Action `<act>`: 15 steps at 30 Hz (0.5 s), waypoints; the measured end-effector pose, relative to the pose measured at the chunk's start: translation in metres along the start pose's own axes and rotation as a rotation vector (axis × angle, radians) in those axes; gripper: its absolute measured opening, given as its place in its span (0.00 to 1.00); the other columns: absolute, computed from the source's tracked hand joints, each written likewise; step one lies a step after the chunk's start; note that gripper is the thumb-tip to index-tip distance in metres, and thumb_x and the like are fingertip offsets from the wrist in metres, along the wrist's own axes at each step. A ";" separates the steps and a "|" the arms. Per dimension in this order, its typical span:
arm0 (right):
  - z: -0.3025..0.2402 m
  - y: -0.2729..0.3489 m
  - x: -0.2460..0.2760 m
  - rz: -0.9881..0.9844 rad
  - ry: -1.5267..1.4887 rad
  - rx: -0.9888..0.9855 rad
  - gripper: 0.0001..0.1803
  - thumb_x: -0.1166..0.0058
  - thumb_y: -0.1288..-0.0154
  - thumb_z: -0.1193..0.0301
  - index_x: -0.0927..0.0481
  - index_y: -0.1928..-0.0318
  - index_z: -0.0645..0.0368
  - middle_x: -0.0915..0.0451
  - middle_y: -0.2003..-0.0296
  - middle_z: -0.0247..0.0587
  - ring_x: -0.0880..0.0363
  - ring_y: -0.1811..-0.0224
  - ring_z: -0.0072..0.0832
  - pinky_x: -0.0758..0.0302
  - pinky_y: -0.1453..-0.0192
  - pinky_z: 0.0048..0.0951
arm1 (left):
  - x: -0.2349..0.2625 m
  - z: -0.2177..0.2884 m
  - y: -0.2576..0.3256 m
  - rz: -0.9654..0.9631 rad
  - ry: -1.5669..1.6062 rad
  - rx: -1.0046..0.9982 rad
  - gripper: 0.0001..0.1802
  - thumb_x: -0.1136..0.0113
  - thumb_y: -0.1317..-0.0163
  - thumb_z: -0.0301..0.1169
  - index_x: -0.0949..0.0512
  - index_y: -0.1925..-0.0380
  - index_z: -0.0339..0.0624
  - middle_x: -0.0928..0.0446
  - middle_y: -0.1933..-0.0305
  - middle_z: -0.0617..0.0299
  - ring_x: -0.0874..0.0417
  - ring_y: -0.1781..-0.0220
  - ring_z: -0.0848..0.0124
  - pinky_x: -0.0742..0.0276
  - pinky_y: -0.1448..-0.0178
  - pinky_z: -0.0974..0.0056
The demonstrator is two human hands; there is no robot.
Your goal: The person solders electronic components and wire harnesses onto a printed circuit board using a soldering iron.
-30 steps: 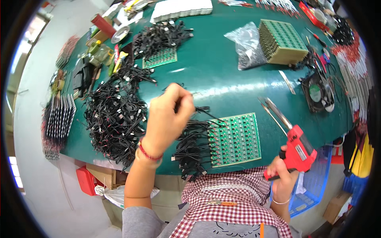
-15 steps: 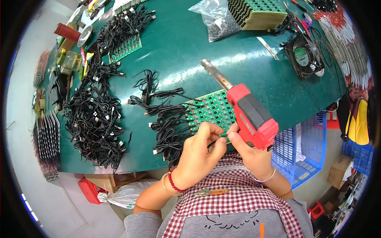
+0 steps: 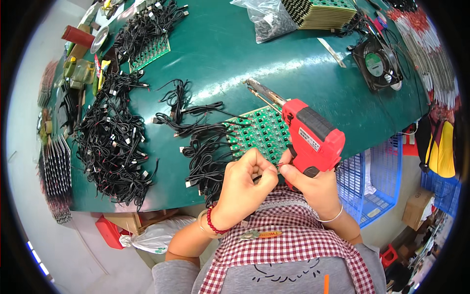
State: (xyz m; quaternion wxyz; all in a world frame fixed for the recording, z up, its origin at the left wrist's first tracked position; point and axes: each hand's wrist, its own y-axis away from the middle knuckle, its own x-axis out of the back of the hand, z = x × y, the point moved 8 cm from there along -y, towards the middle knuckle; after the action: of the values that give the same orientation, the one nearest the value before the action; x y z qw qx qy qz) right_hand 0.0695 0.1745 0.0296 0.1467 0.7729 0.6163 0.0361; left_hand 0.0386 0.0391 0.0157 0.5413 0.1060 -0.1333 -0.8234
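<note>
My right hand [image 3: 316,188] is closed around a red and black soldering gun [image 3: 313,128], whose long metal tip points up and to the left, above the circuit boards. Its thumb and forefinger also pinch close to a thin cable end. Just left of it, my left hand [image 3: 245,183] is closed in a pinch on a black cable, mostly hidden by the fingers. Beyond both hands lies a green circuit board panel [image 3: 262,128]. Several black cables [image 3: 208,159] run leftward from it in coiled bundles, their thin wire ends along the panel's left side.
A large heap of black USB cables [image 3: 110,142] covers the left of the green table [image 3: 196,63]. Another heap [image 3: 147,36] lies on a second panel [image 3: 152,56]. At the back are a clear bag [image 3: 269,22] and stacked boards [image 3: 325,14]; a black fan [image 3: 376,66] stands at right.
The soldering gun has rolled in my right hand, so more of its side and a thin feed tube show. Both hands stay close together. The view has shifted slightly.
</note>
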 end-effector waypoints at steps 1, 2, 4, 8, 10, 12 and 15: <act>0.001 0.000 0.000 0.002 0.001 -0.002 0.09 0.41 0.41 0.81 0.22 0.59 0.63 0.22 0.68 0.30 0.25 0.68 0.15 0.27 0.65 0.21 | -0.001 0.000 0.001 0.009 -0.021 -0.031 0.04 0.46 0.40 0.20 0.31 0.73 0.35 0.25 0.78 0.67 0.32 0.81 0.88 0.39 0.79 0.78; 0.000 0.000 0.000 -0.003 0.016 0.003 0.09 0.41 0.41 0.81 0.22 0.60 0.63 0.22 0.69 0.30 0.25 0.68 0.14 0.27 0.65 0.20 | -0.001 0.001 0.001 0.018 -0.042 -0.062 0.05 0.45 0.41 0.20 0.30 0.73 0.35 0.25 0.78 0.67 0.31 0.80 0.88 0.38 0.78 0.79; 0.000 0.000 0.001 -0.007 0.030 0.008 0.08 0.41 0.41 0.81 0.22 0.60 0.62 0.22 0.69 0.29 0.26 0.69 0.14 0.28 0.66 0.19 | -0.002 -0.003 0.001 0.023 -0.040 -0.065 0.05 0.45 0.41 0.20 0.30 0.73 0.35 0.25 0.79 0.67 0.30 0.78 0.88 0.36 0.76 0.79; 0.001 0.002 -0.002 -0.020 0.048 -0.036 0.07 0.41 0.40 0.81 0.22 0.61 0.62 0.21 0.68 0.29 0.25 0.69 0.13 0.28 0.66 0.18 | -0.001 0.000 0.003 0.073 -0.097 -0.106 0.05 0.43 0.42 0.19 0.30 0.73 0.34 0.24 0.78 0.67 0.28 0.75 0.87 0.33 0.73 0.78; 0.002 0.002 -0.002 -0.013 0.069 -0.041 0.07 0.42 0.40 0.81 0.22 0.61 0.62 0.21 0.69 0.28 0.25 0.69 0.13 0.28 0.67 0.18 | -0.001 0.003 0.005 0.070 -0.136 -0.096 0.05 0.42 0.43 0.20 0.30 0.73 0.34 0.24 0.78 0.66 0.28 0.76 0.87 0.33 0.73 0.77; 0.004 0.002 0.000 -0.021 0.007 -0.022 0.07 0.42 0.40 0.81 0.22 0.60 0.61 0.21 0.68 0.28 0.24 0.68 0.13 0.28 0.66 0.17 | -0.002 0.002 0.005 0.065 -0.175 -0.086 0.06 0.41 0.43 0.20 0.30 0.73 0.34 0.23 0.78 0.66 0.29 0.76 0.87 0.33 0.74 0.77; 0.003 0.002 0.004 -0.047 0.090 -0.016 0.08 0.40 0.41 0.80 0.22 0.60 0.61 0.20 0.66 0.29 0.23 0.66 0.13 0.27 0.64 0.18 | -0.001 0.010 0.006 0.076 -0.307 -0.204 0.06 0.40 0.44 0.20 0.28 0.72 0.34 0.24 0.79 0.66 0.30 0.78 0.87 0.34 0.75 0.77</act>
State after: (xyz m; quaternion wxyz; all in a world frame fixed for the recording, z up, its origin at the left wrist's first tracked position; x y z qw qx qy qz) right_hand 0.0731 0.1769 0.0265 0.1258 0.7545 0.6401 0.0723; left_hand 0.0410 0.0383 0.0273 0.5531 -0.0811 -0.1341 -0.8182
